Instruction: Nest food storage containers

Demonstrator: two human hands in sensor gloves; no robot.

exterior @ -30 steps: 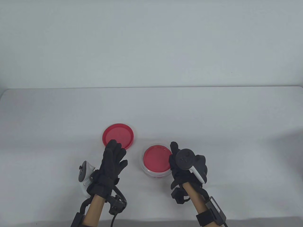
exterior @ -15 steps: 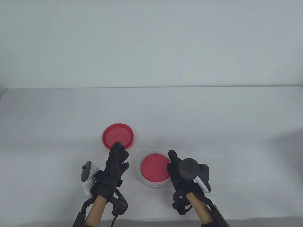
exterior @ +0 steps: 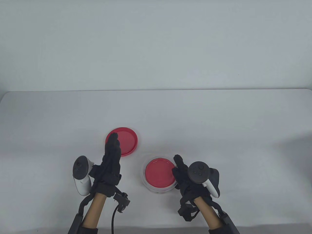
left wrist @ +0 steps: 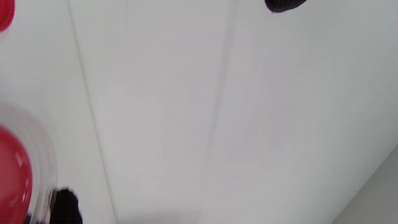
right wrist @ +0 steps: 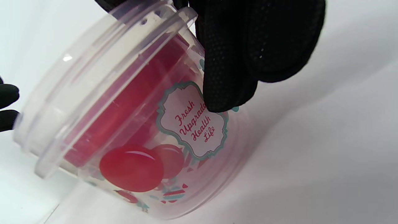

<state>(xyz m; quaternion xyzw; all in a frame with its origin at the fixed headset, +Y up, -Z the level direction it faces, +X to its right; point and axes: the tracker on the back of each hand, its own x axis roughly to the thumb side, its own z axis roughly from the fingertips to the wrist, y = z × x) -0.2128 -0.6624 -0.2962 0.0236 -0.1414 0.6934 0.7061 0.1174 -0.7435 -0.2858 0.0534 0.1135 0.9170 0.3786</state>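
A clear round container (exterior: pixel 146 168) with a red lid (exterior: pixel 159 172) inside it stands near the table's front. My right hand (exterior: pixel 179 165) grips its right wall. In the right wrist view the container (right wrist: pixel 130 124) is tilted, shows two clear rims and a printed label, and my fingers (right wrist: pixel 230 62) press on its side. A second red lid (exterior: pixel 125 141) lies flat on the table to the left. My left hand (exterior: pixel 112 146) is open and turned edge-on, its fingertips over that lid's near left part, holding nothing.
The white table (exterior: pixel 219 126) runs to a far edge against a pale wall. In the left wrist view the container (left wrist: pixel 40 155) shows at the left edge and the loose lid (left wrist: pixel 4 15) in the top left corner.
My right hand has drawn the container a little nearer and to the left. My left hand has turned from palm-down to edge-on and shifted left, fingertips now over the loose lid.
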